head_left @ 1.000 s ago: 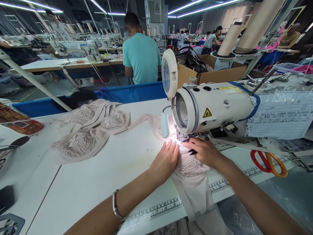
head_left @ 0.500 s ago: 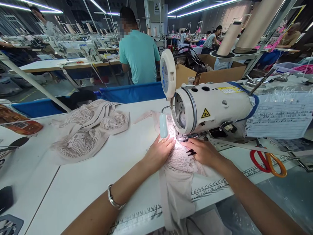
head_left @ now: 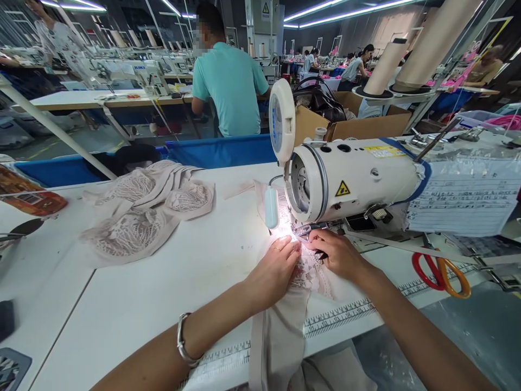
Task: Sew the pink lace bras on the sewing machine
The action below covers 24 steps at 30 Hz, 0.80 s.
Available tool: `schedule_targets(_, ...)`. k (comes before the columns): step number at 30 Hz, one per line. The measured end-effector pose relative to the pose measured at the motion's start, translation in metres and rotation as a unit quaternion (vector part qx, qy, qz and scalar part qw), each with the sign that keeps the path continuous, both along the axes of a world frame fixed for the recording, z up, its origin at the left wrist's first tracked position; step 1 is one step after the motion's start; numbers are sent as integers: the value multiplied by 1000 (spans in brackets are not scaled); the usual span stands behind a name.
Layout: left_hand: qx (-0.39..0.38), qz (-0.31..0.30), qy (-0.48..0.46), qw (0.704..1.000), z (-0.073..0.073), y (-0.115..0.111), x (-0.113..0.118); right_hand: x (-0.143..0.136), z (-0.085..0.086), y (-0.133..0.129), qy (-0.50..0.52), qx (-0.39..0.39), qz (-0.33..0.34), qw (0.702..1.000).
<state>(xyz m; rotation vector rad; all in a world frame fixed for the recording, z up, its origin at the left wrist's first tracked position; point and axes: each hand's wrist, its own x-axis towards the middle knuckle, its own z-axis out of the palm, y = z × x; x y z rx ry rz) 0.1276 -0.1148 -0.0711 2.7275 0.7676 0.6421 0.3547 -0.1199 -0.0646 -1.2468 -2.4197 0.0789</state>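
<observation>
Under the needle area of a white sewing machine (head_left: 350, 174) lies a beige lace bra (head_left: 311, 271), lit by a small lamp (head_left: 271, 208). My left hand (head_left: 274, 271) presses on the lace just left of the needle, fingers together and bent onto the cloth, thumb hidden. On the right of the needle, my right hand (head_left: 340, 254) is closed, its fingertips at the fabric edge. Dark pointed blades, like thread snips (head_left: 321, 255), poke out from under its fingers; most of them is hidden. Plain beige fabric (head_left: 280, 336) hangs over the table's front edge.
More beige lace bras (head_left: 138, 217) lie on the left of the white table. Scissors (head_left: 442, 274) with red and orange handles sit at right, near a written sheet (head_left: 464, 190). Thread cones (head_left: 385, 68) and a cardboard box (head_left: 366, 127) stand behind. A person in teal (head_left: 230, 89) sits beyond.
My left hand has shifted slightly right and toward me, its fingers more bunched. The lace has turned and gathered under the hands, and its hanging part has moved left. The snips are more covered.
</observation>
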Motion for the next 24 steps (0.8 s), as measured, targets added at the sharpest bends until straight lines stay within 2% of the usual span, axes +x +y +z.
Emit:
schedule_targets(5, -28, -14, -22, 999, 1, 9, -5, -2, 3, 1, 6, 59, 70, 996)
schedule_targets(10, -34, -38, -27, 998, 4, 27, -13, 0, -2, 4, 15, 76, 70, 995)
schedule_targets(14, -57, -23, -18, 998, 3, 39, -19, 0, -6, 5, 14, 74, 72, 995)
schedule_targets(18, 0, -3, 6, 1000, 1, 39, -19, -3, -6, 5, 10, 56, 66, 996)
schedule_targets(21, 65, -32, 45, 996, 3, 35, -16, -4, -3, 4, 13, 64, 71, 995)
schedule_targets(24, 87, -50, 68, 993, 6, 32, -15, -4, 0, 2, 29, 80, 85, 993)
